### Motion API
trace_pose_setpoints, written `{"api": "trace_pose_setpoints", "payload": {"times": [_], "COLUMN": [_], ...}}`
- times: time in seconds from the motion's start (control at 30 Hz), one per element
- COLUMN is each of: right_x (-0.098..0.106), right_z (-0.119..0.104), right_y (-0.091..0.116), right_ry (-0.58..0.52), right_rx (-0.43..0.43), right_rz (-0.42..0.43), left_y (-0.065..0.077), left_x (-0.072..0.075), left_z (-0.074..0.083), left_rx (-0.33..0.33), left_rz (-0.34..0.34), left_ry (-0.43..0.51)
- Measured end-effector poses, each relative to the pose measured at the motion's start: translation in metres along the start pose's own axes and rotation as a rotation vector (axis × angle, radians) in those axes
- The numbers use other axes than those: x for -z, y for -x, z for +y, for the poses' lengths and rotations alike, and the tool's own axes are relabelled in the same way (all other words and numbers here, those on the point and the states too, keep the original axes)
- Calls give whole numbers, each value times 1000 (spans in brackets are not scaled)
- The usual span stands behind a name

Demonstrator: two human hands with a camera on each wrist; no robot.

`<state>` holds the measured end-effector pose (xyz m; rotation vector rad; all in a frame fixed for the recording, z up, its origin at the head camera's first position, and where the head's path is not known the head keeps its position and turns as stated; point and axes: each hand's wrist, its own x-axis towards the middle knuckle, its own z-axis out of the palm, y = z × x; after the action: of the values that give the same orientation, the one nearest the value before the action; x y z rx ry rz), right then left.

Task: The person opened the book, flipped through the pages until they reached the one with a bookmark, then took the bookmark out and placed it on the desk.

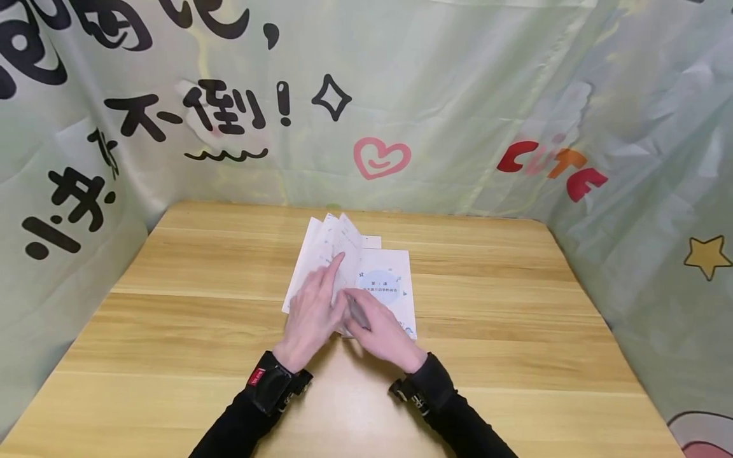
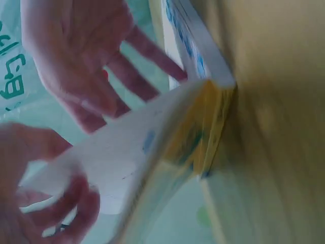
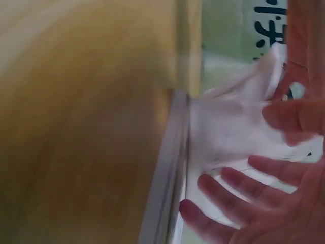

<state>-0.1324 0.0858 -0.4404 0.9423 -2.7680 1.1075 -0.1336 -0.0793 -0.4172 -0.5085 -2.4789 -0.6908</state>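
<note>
A book with white printed pages lies spread on the table, its right page [image 1: 383, 280] bearing a pale blue circle with lettering. Several raised pages [image 1: 343, 245] fan up on the left side. My left hand [image 1: 312, 305] lies over them, index finger stretched along the paper; in the left wrist view its thumb and curled fingers [image 2: 84, 203] pinch a lifted page [image 2: 111, 157]. Beside it, my right hand [image 1: 383, 327] reaches in from the right near the book's lower middle. In the right wrist view its fingers [image 3: 223, 198] are spread loosely next to the page.
The wooden table [image 1: 504, 331] runs back to a pale green printed cloth [image 1: 446, 95], which also hangs along both sides. A small white paper edge [image 1: 372, 242] sticks out behind the book. Dark sleeves and wrist-worn cameras [image 1: 277, 388] are on both arms.
</note>
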Motion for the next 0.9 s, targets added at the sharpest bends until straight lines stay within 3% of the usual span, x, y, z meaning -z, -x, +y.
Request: {"api": "trace_pose_setpoints", "payload": {"times": [0.1, 0.2, 0.37, 0.43, 0.53, 0.67, 0.9], "right_x": [-4, -4, 2, 8, 17, 28, 40], "right_z": [2, 4, 9, 11, 15, 22, 31], "right_y": [2, 4, 6, 7, 10, 14, 13], "right_ry": [25, 60, 97, 102, 135, 188, 225], "right_rx": [55, 107, 166, 143, 61, -38, -28], "right_rz": [-60, -140, -234, -260, -292, -308, -289], "left_y": [-2, -1, 8, 11, 14, 15, 17], "left_x": [5, 6, -3, -8, -15, -19, -18], "left_z": [-4, -7, -11, -13, -16, -16, -9], "left_rx": [-41, -78, -160, -182, -195, -150, -45], "left_rz": [25, -77, -370, -470, -565, -603, -595], "left_ry": [-214, -317, -241, -190, -161, -169, -159]}}
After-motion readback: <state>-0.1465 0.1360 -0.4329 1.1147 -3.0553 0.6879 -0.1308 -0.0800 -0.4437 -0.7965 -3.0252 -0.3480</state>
